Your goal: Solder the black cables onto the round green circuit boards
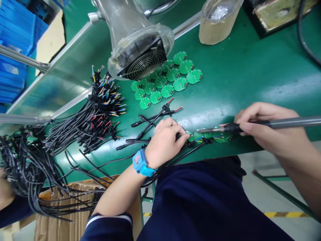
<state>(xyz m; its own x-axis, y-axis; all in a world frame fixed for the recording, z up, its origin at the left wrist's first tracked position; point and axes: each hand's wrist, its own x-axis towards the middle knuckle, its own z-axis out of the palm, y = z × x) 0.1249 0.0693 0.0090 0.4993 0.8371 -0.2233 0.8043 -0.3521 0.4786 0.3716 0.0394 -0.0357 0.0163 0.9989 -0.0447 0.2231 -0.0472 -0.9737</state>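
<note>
My right hand point(268, 127) grips a soldering iron point(283, 122) whose tip points left over a row of round green circuit boards point(207, 134) near the table's front edge. My left hand point(167, 140), with a blue watch point(140, 163) on the wrist, is closed, thumb and index finger pinching a black cable point(178, 135) at the left end of this row. The fingers hide most of the held part. Thin colored wires point(218, 137) lie across the boards on the right. A few short black cables with red ends point(160, 115) lie crossed beyond my left hand.
More round green boards point(180, 84) lie in rows under a fan hood point(144, 60). Bundled black cables point(75, 124) fill the left, beside another person's arm point(7, 197). A tan cup point(217, 28) stands at the back; a cardboard box point(60, 214) is below.
</note>
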